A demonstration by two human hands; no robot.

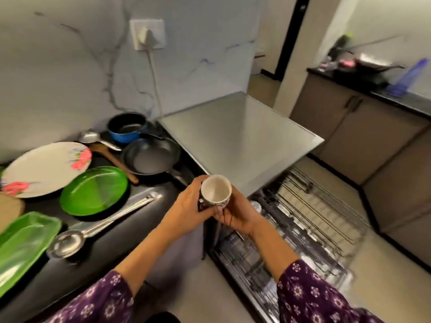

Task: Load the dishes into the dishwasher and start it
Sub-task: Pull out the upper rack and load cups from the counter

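Head view: we grip the cup (216,191) with left hand (186,207) and right hand (236,216). We should tip it mouth-down onto the rack (326,206) at four o'clock

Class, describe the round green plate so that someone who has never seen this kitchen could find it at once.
Find the black counter left of the open dishwasher. Near its middle, in front of the white flowered plate, lies the green plate. It is the only thing both round and green: the other green item is a long tray, and the other plate is white.
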